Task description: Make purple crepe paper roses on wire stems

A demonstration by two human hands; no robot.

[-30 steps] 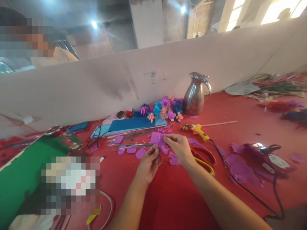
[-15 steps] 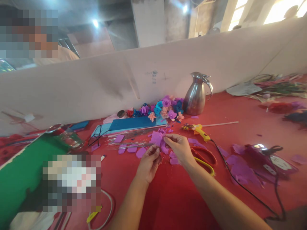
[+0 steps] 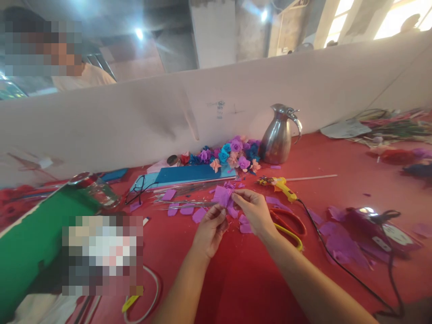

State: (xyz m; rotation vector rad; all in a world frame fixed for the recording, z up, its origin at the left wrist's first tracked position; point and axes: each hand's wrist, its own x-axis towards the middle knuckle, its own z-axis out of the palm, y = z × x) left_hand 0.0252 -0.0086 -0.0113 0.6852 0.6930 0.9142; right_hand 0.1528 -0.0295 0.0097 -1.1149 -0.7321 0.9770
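Between my hands is a piece of purple crepe paper (image 3: 222, 196), gathered into petal shapes. My right hand (image 3: 254, 210) pinches its right edge between thumb and forefinger. My left hand (image 3: 211, 228) is closed at its lower edge, fingertips pressed together; whether it also grips a thin wire there I cannot tell. Loose purple paper petals (image 3: 187, 209) lie around the hands, with thin metal wires (image 3: 184, 203) to the left. Scissors with red and yellow handles (image 3: 290, 222) rest just right of my right hand, their blades hidden.
Behind stand paper flowers (image 3: 232, 155) and a steel jug (image 3: 277, 137). A yellow glue gun (image 3: 283, 189) with its cord, a power strip (image 3: 388, 234), a glass jar (image 3: 96, 189) and a green board (image 3: 50, 216) lie around on the red table. Beyond the partition is a person (image 3: 84, 76).
The view has shifted slightly, so the scene sits a little lower and further right. Both hands keep nearly the same pinch on the purple paper.
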